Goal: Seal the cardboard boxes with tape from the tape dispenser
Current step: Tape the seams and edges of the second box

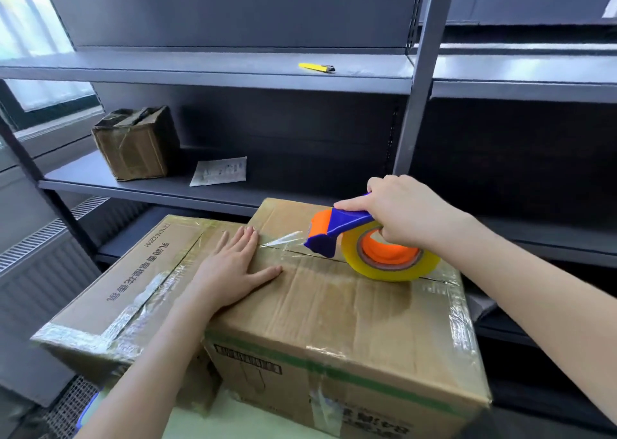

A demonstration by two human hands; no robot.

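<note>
Tape dispenser (337, 228): on lid of near cardboard box (334, 322), over centre seam (314, 255), mouth facing left.
Tape strand (283, 238): stretched from mouth to seam's left end.
Seam axis: left-right across lid; pull likely rightward.
Right hand (407, 211): nearer, wrapped round handle, forefinger along top.
Left hand (233, 268): flat, fingers straight, pressing lid beside strand's end.
Second cardboard box (133, 271): touching on left, taped.
Shelf (150, 185) behind: small box (137, 143), paper packet (220, 171).
Upper shelf (200, 68): yellow knife (316, 68).
</note>
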